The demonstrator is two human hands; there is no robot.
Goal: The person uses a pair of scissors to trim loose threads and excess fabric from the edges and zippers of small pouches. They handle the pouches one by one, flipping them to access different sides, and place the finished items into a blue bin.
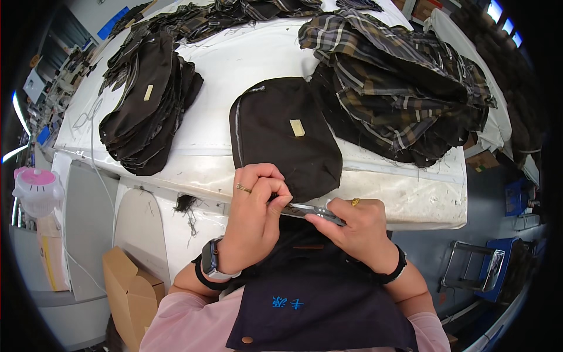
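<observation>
In front of me a dark brown cloth piece (268, 119) lies on the white table, with a zipper (237, 132) along its left edge and a pale tag (297, 127) near its middle. My left hand (255, 220) pinches the near edge of this piece between thumb and bent fingers. Thread snips (323, 213) are gripped in my right hand (363, 229). Their blades point left, with the tips close to my left thumb and fingertips. Whether the tips touch cloth or thread is hidden by the fingers.
A stack of similar dark zippered pieces (145, 105) is at the left. Plaid cloth pieces (387, 88) are heaped at the right, more plaid cloth (228, 15) along the back. Loose threads (186, 202) hang at the table's near edge (409, 198). A cardboard box (127, 295) stands lower left.
</observation>
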